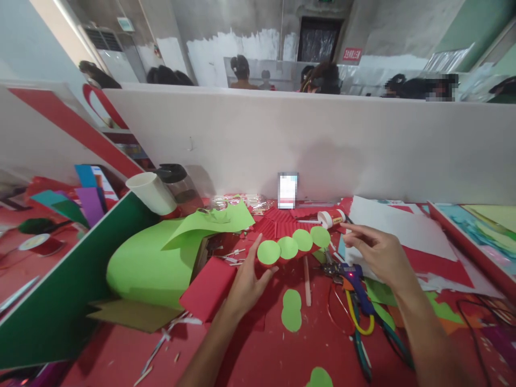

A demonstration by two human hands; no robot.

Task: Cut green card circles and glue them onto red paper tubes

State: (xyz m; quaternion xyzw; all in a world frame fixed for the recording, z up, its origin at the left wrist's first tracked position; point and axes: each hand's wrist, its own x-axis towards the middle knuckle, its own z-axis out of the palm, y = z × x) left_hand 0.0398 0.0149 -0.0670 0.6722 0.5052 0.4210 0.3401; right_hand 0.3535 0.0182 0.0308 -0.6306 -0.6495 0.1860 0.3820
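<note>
My left hand [244, 287] grips the left end of a row of overlapping green paper circles [287, 248], with red showing along their lower edge. The row is held above the red table, tilted up to the right. My right hand [377, 252] is apart from the row, its index finger stretched out and nothing visible in the fingers. Just left of those fingertips lies a small white and red container [331, 217]. Below the row, two joined green circles [291, 310] lie flat, and another green piece [320, 378] is at the bottom edge.
A blue glue gun [357, 287] with a lit red light and yellow-handled scissors [368, 325] lie by my right forearm. Green sheets [153, 263], a red block [207, 287] and a cup [151, 191] stand left. White sheets [403, 228] lie right. A partition [242, 140] rises behind.
</note>
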